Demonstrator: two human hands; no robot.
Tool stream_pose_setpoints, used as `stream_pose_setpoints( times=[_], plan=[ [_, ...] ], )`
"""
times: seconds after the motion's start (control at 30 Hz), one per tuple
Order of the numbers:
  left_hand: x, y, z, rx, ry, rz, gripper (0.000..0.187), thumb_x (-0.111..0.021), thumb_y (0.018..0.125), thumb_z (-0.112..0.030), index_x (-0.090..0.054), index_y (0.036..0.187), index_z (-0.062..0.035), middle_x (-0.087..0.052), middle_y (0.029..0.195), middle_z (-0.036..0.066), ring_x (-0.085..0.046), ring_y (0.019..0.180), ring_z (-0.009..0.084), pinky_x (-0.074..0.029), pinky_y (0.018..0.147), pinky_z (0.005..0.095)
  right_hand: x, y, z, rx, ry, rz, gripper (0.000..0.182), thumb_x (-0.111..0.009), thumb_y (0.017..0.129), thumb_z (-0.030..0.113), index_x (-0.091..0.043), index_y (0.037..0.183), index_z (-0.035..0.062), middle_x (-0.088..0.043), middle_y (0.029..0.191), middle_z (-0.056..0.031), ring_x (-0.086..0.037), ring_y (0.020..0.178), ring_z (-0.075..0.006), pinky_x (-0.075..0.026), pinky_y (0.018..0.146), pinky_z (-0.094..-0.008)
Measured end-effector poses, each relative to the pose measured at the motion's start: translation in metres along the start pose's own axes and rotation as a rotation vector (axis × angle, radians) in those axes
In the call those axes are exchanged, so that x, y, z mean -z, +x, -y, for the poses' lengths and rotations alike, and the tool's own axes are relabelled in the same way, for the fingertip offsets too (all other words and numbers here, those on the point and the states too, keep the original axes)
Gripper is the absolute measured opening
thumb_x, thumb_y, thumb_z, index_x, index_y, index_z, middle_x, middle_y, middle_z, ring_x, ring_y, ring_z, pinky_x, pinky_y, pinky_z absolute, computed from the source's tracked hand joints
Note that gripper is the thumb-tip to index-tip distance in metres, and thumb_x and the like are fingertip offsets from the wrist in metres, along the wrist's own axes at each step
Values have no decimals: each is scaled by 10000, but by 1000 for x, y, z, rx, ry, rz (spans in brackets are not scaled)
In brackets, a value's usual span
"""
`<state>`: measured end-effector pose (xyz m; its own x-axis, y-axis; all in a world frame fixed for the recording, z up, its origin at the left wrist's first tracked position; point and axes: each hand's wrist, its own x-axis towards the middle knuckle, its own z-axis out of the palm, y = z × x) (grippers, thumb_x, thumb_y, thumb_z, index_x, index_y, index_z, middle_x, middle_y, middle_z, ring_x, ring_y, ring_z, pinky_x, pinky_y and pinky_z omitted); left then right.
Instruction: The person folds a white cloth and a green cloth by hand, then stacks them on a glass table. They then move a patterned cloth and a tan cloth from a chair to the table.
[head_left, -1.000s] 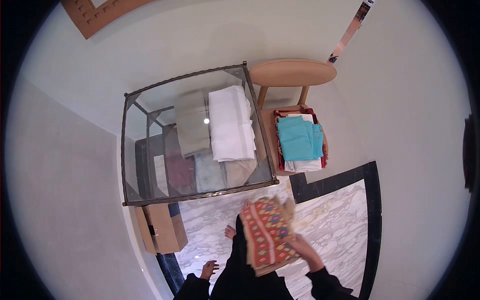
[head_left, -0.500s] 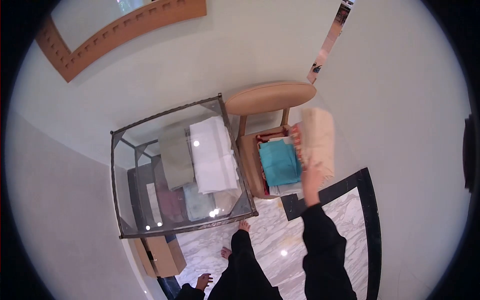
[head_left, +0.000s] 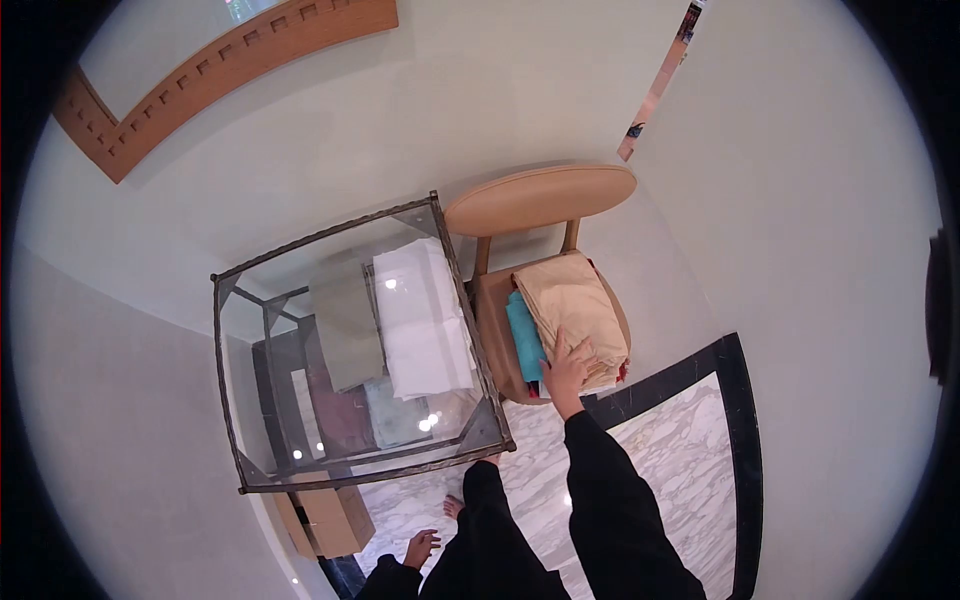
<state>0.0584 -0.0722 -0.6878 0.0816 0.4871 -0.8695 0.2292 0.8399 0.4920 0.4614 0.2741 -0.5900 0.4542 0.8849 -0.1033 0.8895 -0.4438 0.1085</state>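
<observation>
My right hand lies with fingers spread on the front part of a folded beige cloth. That cloth rests on a stack on the seat of a tan chair. Beneath it a turquoise cloth shows at the left, with bits of red and white fabric at the edges. My left hand hangs low beside my leg, fingers apart, holding nothing. Left of the chair, a folded white cloth lies on a glass-topped table.
Greyish and maroon cloths show at or beneath the glass. A cardboard box stands on the floor below the table. A wooden frame hangs on the wall. The marble floor has a black border.
The beige cloth has moved left and down onto the stack, covering much of the turquoise cloth. My right hand moved left with it and now lies spread on top. My left hand rose slightly.
</observation>
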Motion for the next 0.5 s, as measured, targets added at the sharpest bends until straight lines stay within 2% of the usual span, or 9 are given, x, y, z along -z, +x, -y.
stream_pose_setpoints(
  times=[0.1,0.2,0.3,0.4,0.5],
  plan=[
    [5,-1,10,37,2,-20,332,-448,978,-279,-584,1205,-79,-696,991,99,-688,842,188,-476,560,282,-34,6,-14,7,45,-257,838,-642,830,459,-220,1524,254,-408,1399,-313,-525,1060,-612,-487,872,-586],
    [16,-5,29,74,-11,-46,319,-454,977,-274,-594,1186,-78,-698,979,103,-690,819,189,-474,528,284,-36,12,-27,50,40,-179,662,-635,840,416,-418,1436,231,-461,1381,-250,-568,1066,-521,-499,834,-566],
    [29,-13,39,121,-18,-56,311,-468,974,-277,-591,1181,-80,-700,961,106,-693,802,191,-479,522,303,-6,15,-38,40,217,-60,482,-610,854,364,-565,1306,204,-609,1202,-219,-641,991,-401,-505,787,-550],
    [35,-21,45,164,2,-73,319,-467,975,-290,-584,1190,-86,-700,951,104,-695,791,188,-485,530,326,-2,32,-51,-83,299,72,403,-591,862,309,-609,1252,209,-689,968,-189,-679,865,-349,-495,778,-554],
    [39,-25,50,134,-17,-74,324,-461,978,-298,-583,1191,-88,-699,960,105,-695,791,189,-487,534,330,-12,47,-74,-92,367,-66,380,-575,875,291,-608,1240,194,-695,817,-171,-680,788,-374,-510,768,-529]
  ],
)
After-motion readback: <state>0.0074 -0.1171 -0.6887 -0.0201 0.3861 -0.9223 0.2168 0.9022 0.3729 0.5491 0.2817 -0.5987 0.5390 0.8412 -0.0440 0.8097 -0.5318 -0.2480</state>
